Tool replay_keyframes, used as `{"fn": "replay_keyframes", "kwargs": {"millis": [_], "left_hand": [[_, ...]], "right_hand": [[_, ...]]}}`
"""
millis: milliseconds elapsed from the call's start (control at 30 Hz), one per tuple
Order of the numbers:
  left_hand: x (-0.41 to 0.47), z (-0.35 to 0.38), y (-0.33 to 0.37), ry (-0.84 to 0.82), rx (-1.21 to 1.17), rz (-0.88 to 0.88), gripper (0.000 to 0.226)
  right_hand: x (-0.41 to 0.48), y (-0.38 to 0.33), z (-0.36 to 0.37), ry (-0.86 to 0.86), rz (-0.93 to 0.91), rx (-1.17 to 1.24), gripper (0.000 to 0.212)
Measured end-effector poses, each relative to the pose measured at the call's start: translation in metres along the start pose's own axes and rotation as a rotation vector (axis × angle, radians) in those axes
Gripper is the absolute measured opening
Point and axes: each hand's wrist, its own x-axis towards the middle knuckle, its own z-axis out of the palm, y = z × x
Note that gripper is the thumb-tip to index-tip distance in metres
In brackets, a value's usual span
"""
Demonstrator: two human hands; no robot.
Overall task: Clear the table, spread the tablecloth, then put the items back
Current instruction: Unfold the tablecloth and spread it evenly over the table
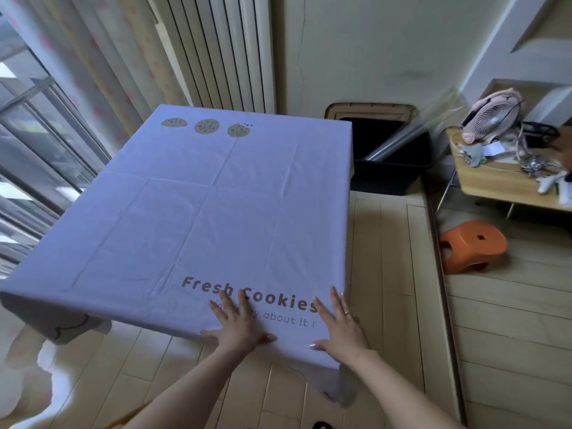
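Observation:
A pale lilac tablecloth [198, 212] printed with three cookies and the words "Fresh Cookies" covers the whole low table, its edges hanging over the sides. My left hand [236, 325] lies flat on the cloth near the front edge, fingers spread over the lettering. My right hand [339, 326], a ring on one finger, presses flat beside it near the front right corner. Neither hand holds anything. Nothing stands on the cloth.
A side table [507, 181] at the right carries a pink fan [492, 119] and several small items. An orange stool [472, 246] sits on the wooden floor below it. A black bin [393, 168] stands behind the table's far right corner. Windows and curtains line the left.

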Motion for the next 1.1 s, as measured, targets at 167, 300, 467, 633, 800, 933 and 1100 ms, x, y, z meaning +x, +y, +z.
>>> {"fn": "replay_keyframes", "kwargs": {"millis": [167,300,467,633,800,933,1100], "left_hand": [[-0.005,0.014,0.014,0.066,0.023,0.045,0.099],[-0.027,0.038,0.043,0.088,0.034,0.093,0.102],[-0.052,0.066,0.089,0.096,0.120,0.040,0.120],[-0.059,0.078,0.119,0.154,0.043,-0.079,0.113],[-0.067,0.089,0.134,0.170,0.010,-0.097,0.089],[-0.071,0.100,0.136,0.175,0.018,-0.107,0.081],[-0.073,0.092,0.128,0.124,-0.024,-0.113,0.076]], "right_hand": [[0.006,0.006,0.010,0.033,-0.009,0.050,0.094],[0.006,0.014,0.013,0.063,-0.078,0.061,0.080],[-0.011,0.043,0.004,-0.002,-0.238,0.020,0.063],[-0.037,0.074,-0.003,-0.119,-0.400,0.057,0.067],[-0.047,0.097,-0.004,-0.195,-0.482,0.057,0.068],[-0.051,0.108,-0.010,-0.203,-0.495,0.068,0.067],[-0.046,0.137,-0.028,-0.168,-0.462,0.144,0.055]]}}
